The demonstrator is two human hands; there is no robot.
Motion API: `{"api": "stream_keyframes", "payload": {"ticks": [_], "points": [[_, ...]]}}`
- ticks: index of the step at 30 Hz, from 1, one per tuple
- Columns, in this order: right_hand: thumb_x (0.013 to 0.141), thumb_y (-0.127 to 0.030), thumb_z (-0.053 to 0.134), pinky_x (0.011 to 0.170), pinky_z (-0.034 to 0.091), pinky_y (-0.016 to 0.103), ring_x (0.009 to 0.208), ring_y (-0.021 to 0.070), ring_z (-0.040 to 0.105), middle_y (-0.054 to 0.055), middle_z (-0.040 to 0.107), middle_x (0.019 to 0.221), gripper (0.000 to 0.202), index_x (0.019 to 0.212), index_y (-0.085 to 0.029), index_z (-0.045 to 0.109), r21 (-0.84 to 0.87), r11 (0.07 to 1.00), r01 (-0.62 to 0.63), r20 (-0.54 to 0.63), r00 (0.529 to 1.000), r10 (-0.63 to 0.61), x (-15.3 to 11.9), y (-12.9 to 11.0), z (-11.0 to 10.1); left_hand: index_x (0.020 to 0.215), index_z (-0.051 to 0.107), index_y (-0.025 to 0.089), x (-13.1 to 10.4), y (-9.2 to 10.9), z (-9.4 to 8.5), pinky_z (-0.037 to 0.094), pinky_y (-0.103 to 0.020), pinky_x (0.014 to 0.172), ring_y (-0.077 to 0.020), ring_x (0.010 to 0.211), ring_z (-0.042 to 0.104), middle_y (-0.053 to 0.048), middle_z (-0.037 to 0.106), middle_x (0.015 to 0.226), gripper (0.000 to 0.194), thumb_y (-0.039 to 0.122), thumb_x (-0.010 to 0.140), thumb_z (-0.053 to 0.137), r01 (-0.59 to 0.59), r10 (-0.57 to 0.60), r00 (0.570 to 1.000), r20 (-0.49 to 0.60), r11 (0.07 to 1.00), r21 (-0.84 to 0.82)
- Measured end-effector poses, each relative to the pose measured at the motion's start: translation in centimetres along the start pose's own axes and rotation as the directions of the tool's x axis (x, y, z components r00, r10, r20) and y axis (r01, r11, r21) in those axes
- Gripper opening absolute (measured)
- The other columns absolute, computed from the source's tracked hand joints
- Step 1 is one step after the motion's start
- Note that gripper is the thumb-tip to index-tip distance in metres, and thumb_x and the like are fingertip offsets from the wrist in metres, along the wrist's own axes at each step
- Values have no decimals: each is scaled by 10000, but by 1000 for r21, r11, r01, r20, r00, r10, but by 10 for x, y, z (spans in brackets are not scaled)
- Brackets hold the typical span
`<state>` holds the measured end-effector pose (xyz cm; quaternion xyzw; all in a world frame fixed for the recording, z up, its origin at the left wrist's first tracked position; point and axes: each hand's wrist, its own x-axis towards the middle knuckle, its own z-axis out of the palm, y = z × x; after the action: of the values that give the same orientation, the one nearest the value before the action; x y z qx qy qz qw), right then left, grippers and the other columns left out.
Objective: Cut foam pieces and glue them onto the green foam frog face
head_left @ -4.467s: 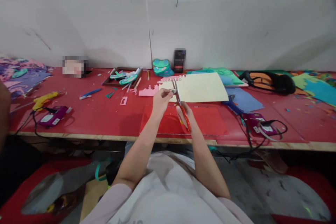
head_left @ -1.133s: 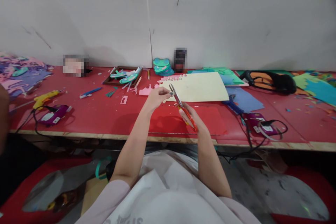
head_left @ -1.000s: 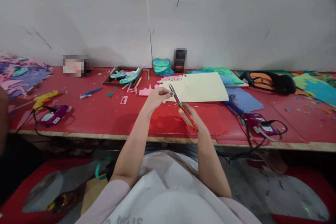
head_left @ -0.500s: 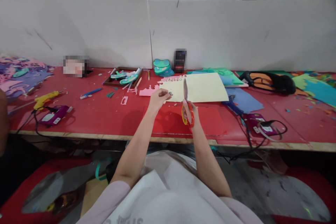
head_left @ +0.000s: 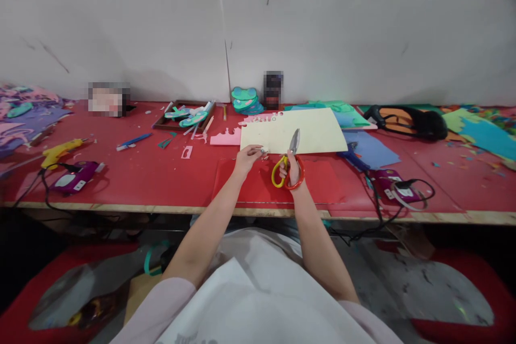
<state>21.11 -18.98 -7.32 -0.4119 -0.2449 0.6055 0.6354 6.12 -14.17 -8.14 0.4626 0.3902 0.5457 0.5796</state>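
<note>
My right hand (head_left: 295, 171) is wrapped round a pair of scissors (head_left: 295, 141) with one yellow and one red handle loop. The blades are closed together and point away from me over the cream sheet (head_left: 318, 131). To the left, my left hand (head_left: 246, 160) pinches a small pale piece (head_left: 263, 151) with a dark spot, too small to name, at the sheet's near edge. Little round outlines show near the sheet's far left part. Beneath both hands lies a bright red sheet (head_left: 258, 187), with tiny pale scraps by my left fingertips.
Pink scrap foam (head_left: 224, 137) and a tray (head_left: 169, 124) of teal pieces lie left; stacked teal frog-like shapes (head_left: 245, 100) stand behind. Two corded purple boxes (head_left: 78, 176), a yellow glue gun (head_left: 62, 153), a blue glue gun (head_left: 355, 159) and a black-orange strapped item (head_left: 403, 122) surround the workspace.
My right hand has drawn the scissors back toward me and turned them, blades now tilting right. My left hand has moved slightly nearer me, still pinching the small piece.
</note>
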Motion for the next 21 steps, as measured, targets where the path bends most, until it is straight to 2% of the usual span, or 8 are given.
{"api": "stream_keyframes", "payload": {"ticks": [5, 10, 14, 17, 21], "points": [[736, -553, 661, 274, 239, 141, 310, 19, 287, -91, 419, 438, 403, 673, -185, 507, -39, 999, 17, 25, 1000, -16, 0, 2, -1, 824, 649, 164, -3, 1, 4, 532, -333, 744, -165, 704, 671, -13, 693, 730, 281, 322, 622, 763, 11, -12, 999, 44, 1000, 21], [675, -455, 737, 282, 260, 147, 308, 18, 302, -96, 426, 434, 379, 635, -192, 466, -89, 996, 2, 62, 998, 4, -3, 1, 1, 812, 654, 163, -3, 1, 5, 506, -278, 643, -140, 680, 630, -14, 667, 764, 274, 341, 626, 747, -61, 41, 982, 183, 993, 102], [649, -452, 753, 280, 277, 161, 303, 25, 315, -86, 441, 437, 373, 626, -186, 493, -122, 992, -42, 135, 989, 59, -7, 3, 5, 812, 644, 159, -5, 2, 5, 487, -266, 665, -110, 657, 593, -2, 651, 771, 265, 337, 641, 743, -95, 52, 958, 284, 986, 140], [643, -420, 756, 287, 295, 168, 313, 28, 325, -77, 476, 451, 335, 640, -182, 522, -135, 989, -57, 187, 979, 82, -8, 4, 7, 791, 634, 161, -6, 2, 6, 477, -267, 702, -109, 679, 586, 4, 644, 759, 245, 330, 649, 740, -122, 77, 952, 297, 983, 134], [647, -346, 751, 304, 305, 154, 333, 25, 336, -81, 487, 473, 270, 674, -183, 538, -112, 993, -36, 182, 982, 57, -6, 4, 7, 772, 626, 162, -7, 3, 6, 477, -289, 726, -119, 678, 584, 1, 641, 745, 267, 365, 646, 746, -128, 85, 953, 290, 983, 134]]}}
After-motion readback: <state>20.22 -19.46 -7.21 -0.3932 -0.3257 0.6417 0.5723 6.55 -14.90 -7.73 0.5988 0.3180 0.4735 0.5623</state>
